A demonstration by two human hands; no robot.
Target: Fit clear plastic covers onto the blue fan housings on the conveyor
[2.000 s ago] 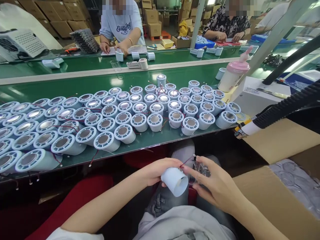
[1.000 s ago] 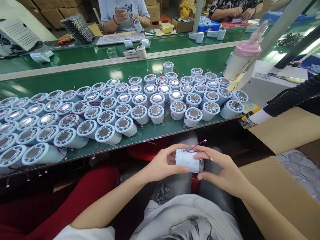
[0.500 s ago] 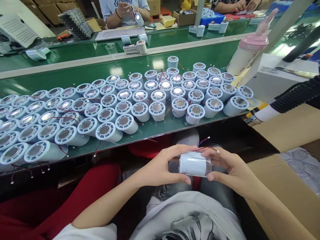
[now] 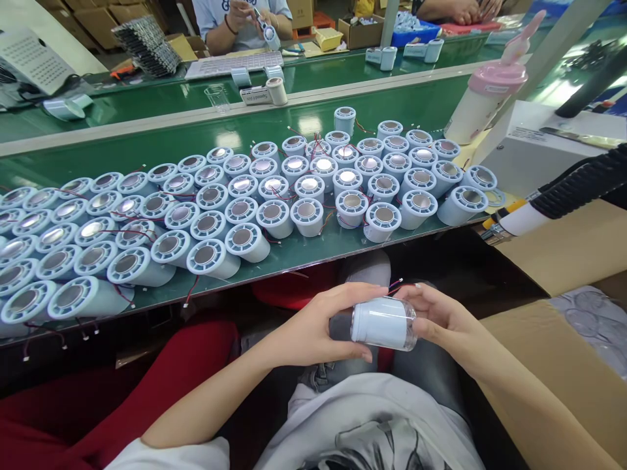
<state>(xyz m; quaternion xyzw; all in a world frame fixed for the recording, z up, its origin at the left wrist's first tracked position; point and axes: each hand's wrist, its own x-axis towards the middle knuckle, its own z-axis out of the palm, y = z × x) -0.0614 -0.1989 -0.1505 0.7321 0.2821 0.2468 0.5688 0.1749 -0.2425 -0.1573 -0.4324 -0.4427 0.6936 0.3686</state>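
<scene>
Above my lap lies a light blue cylinder (image 4: 378, 322) on its side, its right end ringed by a clear plastic sleeve (image 4: 410, 328). Around its left part, the thumb and fingers of my left hand (image 4: 313, 328) grip it from below and above. My right hand (image 4: 453, 321) is at the sleeve end, with its thumb on the clear rim and its fingers curled behind. Thin dark wires (image 4: 396, 284) stick up over the cylinder's top edge between the hands. Some of my right fingertips are hidden behind the cylinder.
Rows of similar blue cylinders (image 4: 210, 258) with metal discs and thin wires stand on the green bench (image 4: 313, 251). A pink-lidded bottle (image 4: 482, 98) and a black hose (image 4: 580, 186) are to the right, above an open carton (image 4: 529, 352). Across the bench, people handle parts.
My right thumb has shifted up and right along the sleeve's end. The wires have dropped lower behind the cylinder, and more of the clear end shows. My left hand stays nearly still.
</scene>
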